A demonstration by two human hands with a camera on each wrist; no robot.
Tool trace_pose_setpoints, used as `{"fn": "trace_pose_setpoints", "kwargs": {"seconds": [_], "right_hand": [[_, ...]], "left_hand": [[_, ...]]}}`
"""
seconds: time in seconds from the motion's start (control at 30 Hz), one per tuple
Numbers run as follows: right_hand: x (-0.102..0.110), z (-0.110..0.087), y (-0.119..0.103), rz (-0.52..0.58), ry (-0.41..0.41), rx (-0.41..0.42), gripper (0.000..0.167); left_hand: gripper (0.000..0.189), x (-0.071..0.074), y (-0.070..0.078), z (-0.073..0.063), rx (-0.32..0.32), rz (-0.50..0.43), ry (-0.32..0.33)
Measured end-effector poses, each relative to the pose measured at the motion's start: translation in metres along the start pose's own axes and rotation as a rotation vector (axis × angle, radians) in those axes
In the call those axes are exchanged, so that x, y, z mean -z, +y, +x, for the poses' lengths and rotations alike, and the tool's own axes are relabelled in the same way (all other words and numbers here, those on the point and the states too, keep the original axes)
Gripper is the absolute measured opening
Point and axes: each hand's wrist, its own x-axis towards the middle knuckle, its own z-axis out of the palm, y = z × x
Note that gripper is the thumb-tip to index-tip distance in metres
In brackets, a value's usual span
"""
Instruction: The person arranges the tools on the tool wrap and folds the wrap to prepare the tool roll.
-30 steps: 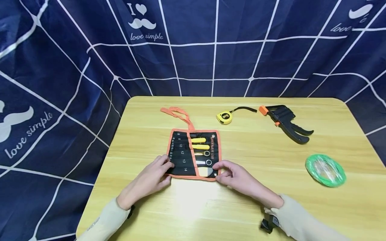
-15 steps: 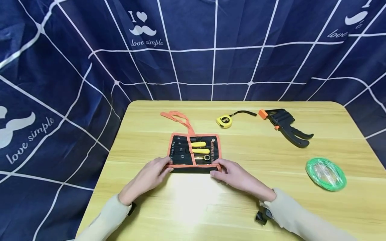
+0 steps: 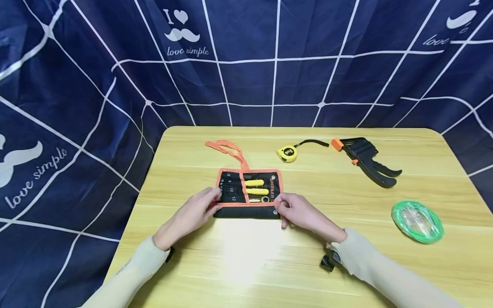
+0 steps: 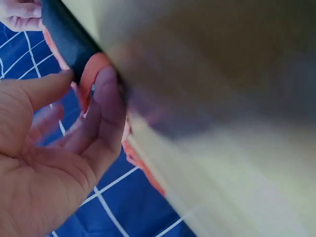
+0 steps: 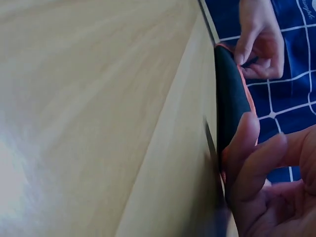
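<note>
A black tool pouch (image 3: 246,211) with orange trim lies on the table, its near part folded over toward the back. Tucked in its pockets are two yellow-handled tools (image 3: 257,191) and a ring-ended wrench (image 3: 265,199); the lower pockets are hidden under the fold. My left hand (image 3: 192,214) holds the left end of the fold, and in the left wrist view thumb and fingers pinch the orange-trimmed corner (image 4: 94,66). At the right end of the fold, my right hand (image 3: 302,211) grips the edge with curled fingers. An orange tie strap (image 3: 231,149) trails behind the pouch.
Behind the pouch sits a yellow tape measure (image 3: 287,153) with a black wrist strap. A black bar clamp (image 3: 366,160) with orange parts lies at the back right. Nearer on the right is a coil of green line (image 3: 417,222). A blue curtain (image 3: 246,81) hangs beyond the table.
The pouch's near edge has been lifted and folded toward the back, covering the lower pockets and tools. Both hands have moved slightly away from me with the fold.
</note>
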Motion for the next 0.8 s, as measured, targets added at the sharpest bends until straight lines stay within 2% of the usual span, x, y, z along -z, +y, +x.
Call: {"fn": "trace_pose_setpoints", "kwargs": {"seconds": [0.07,0.17,0.3,0.4,0.47,0.67,0.8], "right_hand": [[0.000,0.002,-0.001,0.004,0.010,-0.001,0.007],[-0.001,0.004,-0.001,-0.012,0.011,0.009,0.008],[0.002,0.005,-0.002,-0.176,0.084,0.070,0.007],[0.006,0.003,-0.001,-0.310,0.159,0.136,0.011],[0.008,0.003,-0.001,-0.356,0.178,0.188,0.015],[0.001,-0.003,-0.001,-0.405,0.176,0.351,0.028],[-0.003,-0.008,-0.003,-0.382,0.129,0.399,0.027]], "left_hand": [[0.019,0.003,0.001,-0.001,-0.052,0.030,-0.027],[0.021,0.006,0.004,-0.004,-0.077,0.052,-0.092],[0.036,0.005,0.006,-0.002,-0.079,0.109,-0.141],[0.037,0.002,0.006,0.004,-0.100,0.174,-0.147],[0.036,0.001,0.006,0.006,-0.113,0.211,-0.147],[0.037,-0.002,0.005,0.007,-0.133,0.283,-0.131],[0.032,-0.001,0.002,0.009,-0.104,0.222,-0.127]]}}
